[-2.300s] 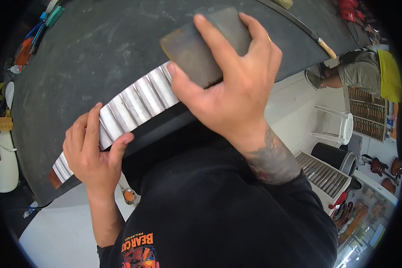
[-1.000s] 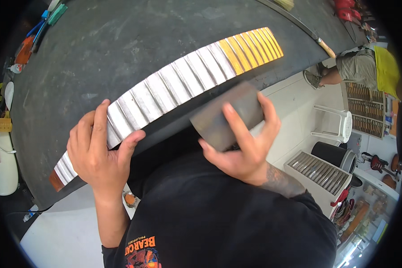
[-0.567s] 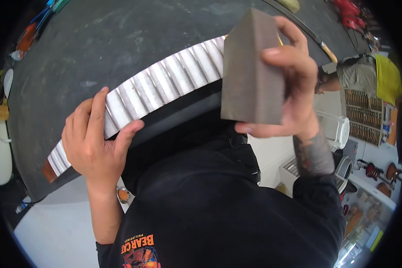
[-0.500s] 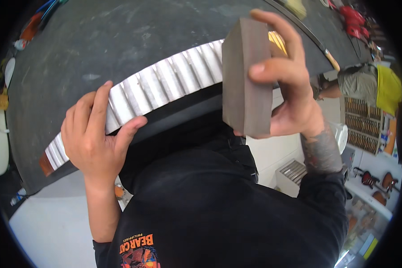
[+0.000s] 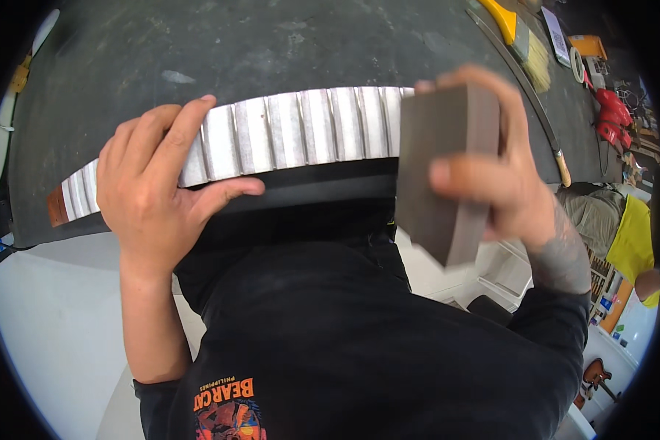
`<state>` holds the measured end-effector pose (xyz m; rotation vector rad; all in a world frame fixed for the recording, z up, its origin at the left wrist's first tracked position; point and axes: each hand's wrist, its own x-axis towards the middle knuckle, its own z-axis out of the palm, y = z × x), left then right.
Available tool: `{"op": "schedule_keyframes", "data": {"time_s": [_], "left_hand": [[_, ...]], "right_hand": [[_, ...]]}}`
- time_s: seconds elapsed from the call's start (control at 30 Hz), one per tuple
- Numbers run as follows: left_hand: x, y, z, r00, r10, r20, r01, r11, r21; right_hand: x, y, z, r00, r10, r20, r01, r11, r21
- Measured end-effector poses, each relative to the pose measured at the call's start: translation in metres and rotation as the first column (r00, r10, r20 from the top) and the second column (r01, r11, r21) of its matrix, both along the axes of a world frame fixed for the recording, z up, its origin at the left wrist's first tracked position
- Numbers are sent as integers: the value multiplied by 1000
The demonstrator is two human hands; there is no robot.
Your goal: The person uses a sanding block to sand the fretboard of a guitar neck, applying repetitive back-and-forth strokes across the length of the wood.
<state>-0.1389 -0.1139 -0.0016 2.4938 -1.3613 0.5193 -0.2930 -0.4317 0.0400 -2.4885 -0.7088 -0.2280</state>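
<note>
My left hand grips a long curved strip of silver ribbed pieces, thumb along its near edge and fingers over it. A brown piece forms the strip's left end. My right hand grips a large grey-brown rectangular block, slightly blurred, held upright in front of the strip's right end and hiding it. The strip lies along the near edge of a dark, scuffed worktable. Whether the block touches the strip I cannot tell.
A long blade with a wooden handle, a brush and red tools lie on the right. A person in yellow is beyond the table's edge. A white chair stands below, and a guitar is at lower right.
The view has turned, so the strip looks more level. The block swung up from below the strip to cover its right end, hiding the yellow section, and has since shifted right and slightly down.
</note>
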Motion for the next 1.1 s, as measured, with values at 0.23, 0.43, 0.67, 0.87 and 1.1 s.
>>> {"op": "schedule_keyframes", "data": {"time_s": [0.23,0.43,0.67,0.87,1.1], "left_hand": [[-3,-1,4,1000,2,-23,-2,1000,13],[1,7,4,998,-60,-25,60,998,14],[8,31,-2,990,-109,-84,112,993,24],[8,30,-6,986,-159,-45,158,987,-27],[2,31,0,992,-109,-65,109,994,1]], "right_hand": [[30,-58,-4,975,-216,55,216,976,10],[-26,-44,5,993,-83,84,89,994,-67],[-81,-61,3,991,-120,57,123,991,-59],[-102,-49,-7,968,-230,102,232,973,-12],[-118,-8,14,813,-553,181,581,748,-320]]}}
